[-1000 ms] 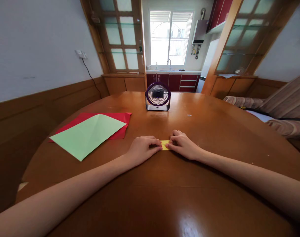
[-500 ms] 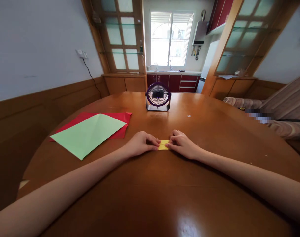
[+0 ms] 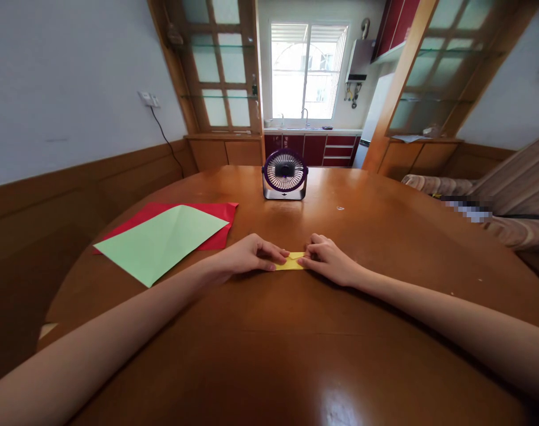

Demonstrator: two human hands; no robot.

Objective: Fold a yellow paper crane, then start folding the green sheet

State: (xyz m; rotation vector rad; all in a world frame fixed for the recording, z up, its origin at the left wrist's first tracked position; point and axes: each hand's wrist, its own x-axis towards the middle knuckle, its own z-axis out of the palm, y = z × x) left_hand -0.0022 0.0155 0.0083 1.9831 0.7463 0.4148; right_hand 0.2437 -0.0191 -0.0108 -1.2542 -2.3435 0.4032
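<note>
A small strip of folded yellow paper (image 3: 290,262) lies on the brown table in front of me, a crease or flap showing along its upper edge. My left hand (image 3: 254,254) holds its left end, with fingertips on top and the thumb at the near edge. At the opposite end, my right hand (image 3: 329,259) has its fingers curled and closed on the paper, the thumb pressing the front. Both hands cover parts of the strip, so its ends are partly hidden.
To the left, a light green sheet (image 3: 163,242) rests over a red sheet (image 3: 218,238). A small purple fan (image 3: 284,173) stands upright beyond my hands. The round wooden table (image 3: 273,367) extends toward a striped seat (image 3: 513,189) at right.
My left hand has slid slightly left along the yellow paper, and more of the strip shows between the hands. My right hand stays almost in place.
</note>
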